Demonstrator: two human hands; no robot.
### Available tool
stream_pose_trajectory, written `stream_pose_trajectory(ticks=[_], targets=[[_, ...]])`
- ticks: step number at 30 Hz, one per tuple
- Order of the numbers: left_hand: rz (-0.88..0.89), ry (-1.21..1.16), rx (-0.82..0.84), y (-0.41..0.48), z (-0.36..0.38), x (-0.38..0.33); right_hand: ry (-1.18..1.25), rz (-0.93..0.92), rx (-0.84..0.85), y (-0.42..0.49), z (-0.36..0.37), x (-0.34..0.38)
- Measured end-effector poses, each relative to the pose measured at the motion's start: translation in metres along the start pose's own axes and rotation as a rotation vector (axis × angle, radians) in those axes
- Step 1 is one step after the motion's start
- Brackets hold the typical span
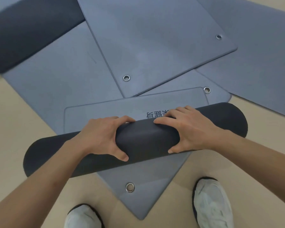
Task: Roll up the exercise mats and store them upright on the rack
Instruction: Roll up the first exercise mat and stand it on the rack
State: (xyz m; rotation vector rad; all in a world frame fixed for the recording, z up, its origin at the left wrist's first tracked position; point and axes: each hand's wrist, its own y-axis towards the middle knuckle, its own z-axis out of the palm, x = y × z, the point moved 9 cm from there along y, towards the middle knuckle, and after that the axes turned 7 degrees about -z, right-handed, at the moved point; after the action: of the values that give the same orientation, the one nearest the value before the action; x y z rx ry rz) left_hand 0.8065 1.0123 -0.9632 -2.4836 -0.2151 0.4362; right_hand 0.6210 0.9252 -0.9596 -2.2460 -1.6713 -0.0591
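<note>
A dark grey rolled part of a mat lies across the middle of the view, slanting up to the right. Its flat blue-grey end with printed characters stretches away from the roll. My left hand grips the roll left of centre, fingers over the top and thumb on the near side. My right hand grips it right of centre in the same way. Several flat blue-grey mats with metal eyelets overlap on the floor beyond.
Another dark roll lies at the upper left. A mat corner with an eyelet points toward me between my two white shoes. Beige floor shows at left and right. No rack is in view.
</note>
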Motion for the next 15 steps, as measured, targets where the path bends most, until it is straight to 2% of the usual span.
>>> stream_pose_trajectory(ticks=[3, 5, 8, 11, 15], targets=[[-0.027, -0.051, 0.046, -0.015, 0.018, 0.004, 0.016, -0.033, 0.08, -0.005, 0.01, 0.013], [-0.042, -0.054, 0.006, -0.022, 0.023, 0.004, 0.055, -0.03, 0.097, -0.002, 0.01, 0.01], [0.024, 0.006, -0.237, -0.036, 0.018, -0.013, 0.151, -0.005, 0.143, 0.01, 0.009, -0.002], [0.08, -0.047, -0.488, -0.056, 0.02, -0.043, 0.266, 0.025, 0.167, 0.025, 0.007, -0.016], [0.041, 0.113, -0.516, -0.048, 0.046, -0.065, 0.313, 0.083, 0.211, 0.036, 0.005, -0.033]])
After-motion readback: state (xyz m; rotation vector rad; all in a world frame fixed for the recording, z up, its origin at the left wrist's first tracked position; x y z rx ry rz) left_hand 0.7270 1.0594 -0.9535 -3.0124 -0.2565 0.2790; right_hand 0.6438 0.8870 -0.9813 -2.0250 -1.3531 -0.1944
